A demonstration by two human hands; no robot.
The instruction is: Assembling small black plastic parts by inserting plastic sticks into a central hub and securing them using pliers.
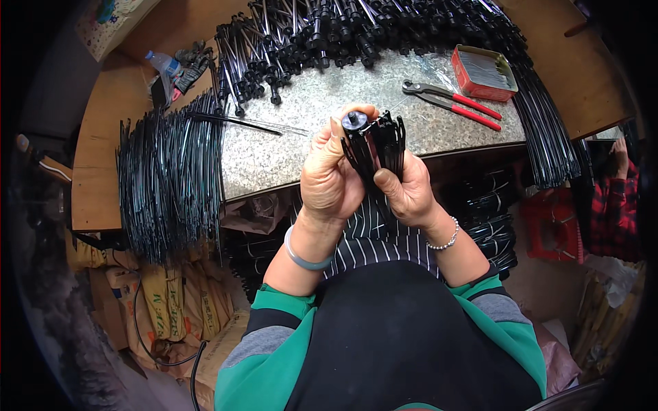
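Note:
My left hand (330, 179) is closed round a round black plastic hub (354, 123) with a short stub on top, thumb and fingers at its sides. Thin black umbrella ribs (391, 140) hang from the hub's right side in a bunch. My right hand (411, 194) grips these ribs lower down, with its thumb pressed across them. A fine wire seems to run from the hub toward the upper right. Both hands are just above the near edge of the speckled worktop (274, 161). My palms hide part of the bunch.
Red-handled pincers (456, 104) lie right of my hands, beside a red tin (483, 74) of thin wires. Black-ended metal shafts (322, 34) are heaped behind. Rib piles overhang the edge at left (168, 181) and right (545, 130). Another person's plaid sleeve (612, 212) shows far right.

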